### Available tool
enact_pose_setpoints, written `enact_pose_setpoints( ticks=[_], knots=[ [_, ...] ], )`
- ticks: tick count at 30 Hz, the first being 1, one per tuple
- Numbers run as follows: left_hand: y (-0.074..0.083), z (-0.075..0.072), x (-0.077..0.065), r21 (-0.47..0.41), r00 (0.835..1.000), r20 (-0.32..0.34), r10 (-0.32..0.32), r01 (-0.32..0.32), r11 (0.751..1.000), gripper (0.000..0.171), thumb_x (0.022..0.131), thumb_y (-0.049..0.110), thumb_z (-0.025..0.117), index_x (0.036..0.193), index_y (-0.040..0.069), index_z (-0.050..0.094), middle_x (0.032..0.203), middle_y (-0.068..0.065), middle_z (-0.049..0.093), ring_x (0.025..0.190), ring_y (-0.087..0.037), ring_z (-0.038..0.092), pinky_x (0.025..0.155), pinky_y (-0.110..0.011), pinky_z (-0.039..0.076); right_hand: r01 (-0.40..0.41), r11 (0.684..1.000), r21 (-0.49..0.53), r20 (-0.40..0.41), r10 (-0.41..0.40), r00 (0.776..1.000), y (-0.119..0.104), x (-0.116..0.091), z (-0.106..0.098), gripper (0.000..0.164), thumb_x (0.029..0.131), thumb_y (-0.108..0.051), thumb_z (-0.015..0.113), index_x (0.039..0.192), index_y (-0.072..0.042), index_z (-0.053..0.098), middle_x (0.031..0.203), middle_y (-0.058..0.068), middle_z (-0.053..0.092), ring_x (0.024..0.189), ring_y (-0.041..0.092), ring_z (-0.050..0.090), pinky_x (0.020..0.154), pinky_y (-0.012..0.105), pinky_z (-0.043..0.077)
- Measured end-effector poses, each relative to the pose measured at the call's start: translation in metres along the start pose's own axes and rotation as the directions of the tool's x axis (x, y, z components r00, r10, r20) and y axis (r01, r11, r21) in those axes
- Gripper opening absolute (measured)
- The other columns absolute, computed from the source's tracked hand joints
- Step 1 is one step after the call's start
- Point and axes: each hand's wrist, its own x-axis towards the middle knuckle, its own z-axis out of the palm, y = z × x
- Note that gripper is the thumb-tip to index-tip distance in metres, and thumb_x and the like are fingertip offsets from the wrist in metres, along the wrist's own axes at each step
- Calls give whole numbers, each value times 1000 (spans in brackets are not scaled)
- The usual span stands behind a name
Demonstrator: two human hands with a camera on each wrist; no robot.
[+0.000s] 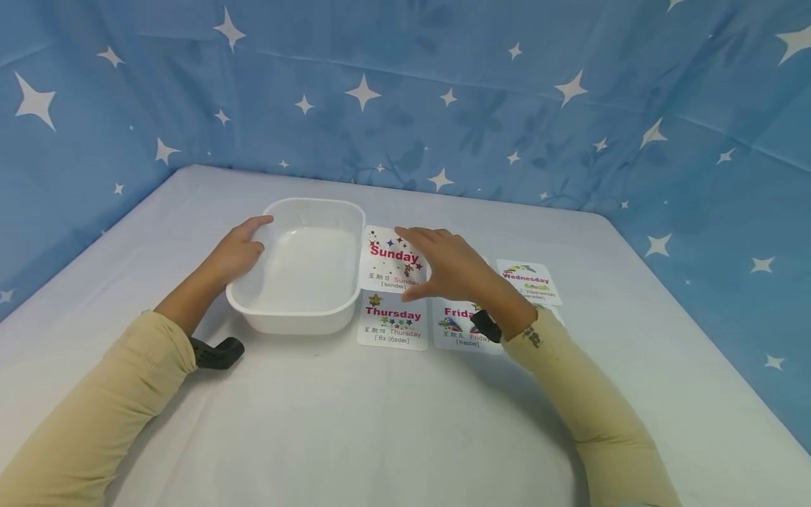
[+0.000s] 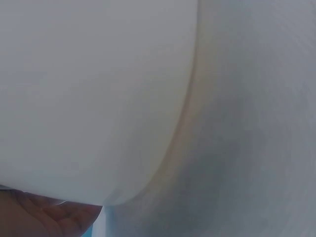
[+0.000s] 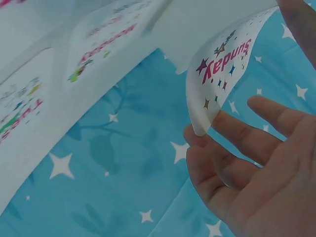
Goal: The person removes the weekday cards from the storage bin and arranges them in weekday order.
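Note:
My left hand (image 1: 233, 255) grips the left rim of a white plastic tub (image 1: 351, 299), its index finger stretched over the edge. In the left wrist view its fingers (image 2: 74, 217) show beside the tub's wall. My right hand (image 1: 453, 267) holds a white card printed "Sunday" (image 1: 388, 257) by opposite edges. The card bends between thumb and fingertips in the right wrist view. In front of it lie a "Thursday" card (image 1: 393, 320) and a "Friday" card (image 1: 456, 331), partly behind my wrist. Further right is a "Wednesday" card (image 1: 529, 278).
A white cloth covers the table (image 1: 355, 422). Another card or two are mostly hidden by my right hand and forearm. A blue curtain with white stars (image 1: 405, 120) stands behind the table. Black wrist devices (image 1: 218, 352) sit at both sleeves.

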Motion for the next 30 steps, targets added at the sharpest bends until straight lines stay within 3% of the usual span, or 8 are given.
enact_pose_setpoints(
  ticks=[18,30],
  knots=[
    [-1,1,0,-20,1000,-1,-14,14,1000,61,91,2,26,148,13,8,153,-17,-1,138,-42,6,109,-61,16,-2,994,-107,51,8,999,27,-76,19,102,59,-48,80,143,-19,30,141,3,43,128,29,41,103,53,35],
    [0,0,0,-5,1000,-9,-29,29,1000,62,91,2,26,148,13,7,153,-17,-2,139,-41,2,109,-61,12,21,994,-105,95,-11,995,16,-107,28,99,57,-53,79,140,-20,36,135,0,50,120,28,49,98,49,41]
  ],
)
